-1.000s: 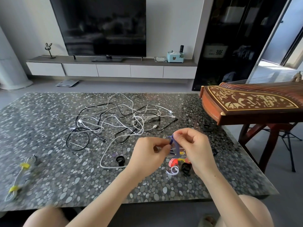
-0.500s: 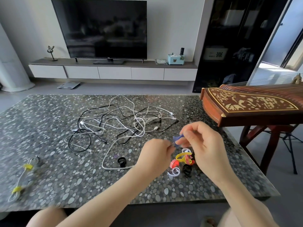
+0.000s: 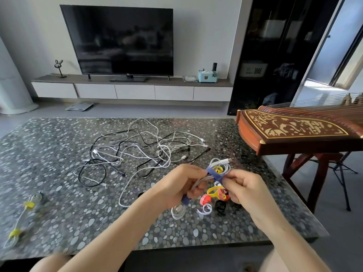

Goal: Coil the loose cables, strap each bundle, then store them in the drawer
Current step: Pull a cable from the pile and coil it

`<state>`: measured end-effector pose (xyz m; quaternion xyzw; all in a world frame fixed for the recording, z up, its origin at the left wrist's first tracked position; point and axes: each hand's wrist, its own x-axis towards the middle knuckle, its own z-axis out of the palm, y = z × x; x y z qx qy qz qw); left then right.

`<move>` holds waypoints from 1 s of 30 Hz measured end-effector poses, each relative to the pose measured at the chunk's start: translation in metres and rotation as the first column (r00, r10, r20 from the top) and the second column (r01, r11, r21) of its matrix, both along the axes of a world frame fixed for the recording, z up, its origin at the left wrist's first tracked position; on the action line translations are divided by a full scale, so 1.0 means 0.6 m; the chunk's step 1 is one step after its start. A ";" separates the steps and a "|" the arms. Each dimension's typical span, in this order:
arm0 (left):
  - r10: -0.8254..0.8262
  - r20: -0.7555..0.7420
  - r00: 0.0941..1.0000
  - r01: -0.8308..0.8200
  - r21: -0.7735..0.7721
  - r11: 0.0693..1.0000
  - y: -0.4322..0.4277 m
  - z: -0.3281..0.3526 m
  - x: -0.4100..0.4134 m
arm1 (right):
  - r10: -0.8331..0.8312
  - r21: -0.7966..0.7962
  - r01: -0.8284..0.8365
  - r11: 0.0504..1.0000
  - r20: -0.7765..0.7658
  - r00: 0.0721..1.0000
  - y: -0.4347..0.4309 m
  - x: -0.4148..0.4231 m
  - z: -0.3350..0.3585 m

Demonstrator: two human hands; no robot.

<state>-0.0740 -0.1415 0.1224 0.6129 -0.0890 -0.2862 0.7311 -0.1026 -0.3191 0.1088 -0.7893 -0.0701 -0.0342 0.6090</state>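
My left hand (image 3: 179,186) grips a coiled white cable bundle (image 3: 220,165) just above the table. A blue strap (image 3: 213,173) wraps round the upper part of the bundle, and a second blue strap (image 3: 185,200) shows lower down, under my fingers. The end of the upper strap is pinched by my right hand (image 3: 242,188). A tangle of loose white and black cables (image 3: 141,152) lies on the table beyond my hands. At the near left lies a white bundle with yellow straps (image 3: 23,218).
Spare straps lie under my hands: yellow (image 3: 212,191), red (image 3: 204,199), white (image 3: 205,210), black (image 3: 220,207). The pebble-patterned table (image 3: 49,154) ends close to a wooden zither (image 3: 294,132) on a stand at the right. A TV cabinet with drawers (image 3: 135,92) stands against the far wall.
Both hands have risen slightly and turned. The coiled white bundle, hidden behind my hands before, now shows with the blue strap wound round it.
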 end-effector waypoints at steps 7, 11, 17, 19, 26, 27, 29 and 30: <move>0.264 0.220 0.939 -0.316 0.249 0.916 -0.019 -0.017 -0.009 | -0.031 -0.031 0.034 0.999 0.079 0.996 0.024 0.000 0.006; 0.246 0.547 0.800 -0.466 0.307 0.830 -0.029 -0.025 -0.019 | -0.041 0.006 0.041 0.999 0.110 0.993 0.032 -0.005 -0.004; 0.138 0.580 0.803 -0.367 0.298 0.881 -0.028 -0.025 -0.019 | -0.034 0.092 0.027 0.995 0.078 0.996 0.031 -0.008 -0.006; 0.137 0.550 0.824 -0.327 0.264 0.908 -0.029 -0.023 -0.023 | -0.034 0.085 0.026 0.996 0.094 0.995 0.028 -0.008 -0.002; -0.017 0.515 0.857 -0.190 0.346 0.919 -0.031 0.005 -0.016 | 0.007 -0.014 -0.004 1.000 0.188 0.982 0.015 -0.012 0.005; -0.043 0.510 0.859 -0.168 0.359 0.918 -0.028 0.011 -0.015 | 0.016 -0.011 -0.014 1.000 0.187 0.982 0.014 -0.012 0.006; -0.082 0.512 0.855 -0.134 0.370 0.919 -0.026 0.020 -0.013 | 0.035 -0.007 -0.035 0.999 0.189 0.981 0.011 -0.012 0.009; -0.096 0.527 0.845 -0.134 0.382 0.915 -0.028 0.023 -0.013 | 0.040 -0.015 -0.037 0.999 0.194 0.980 0.011 -0.012 0.011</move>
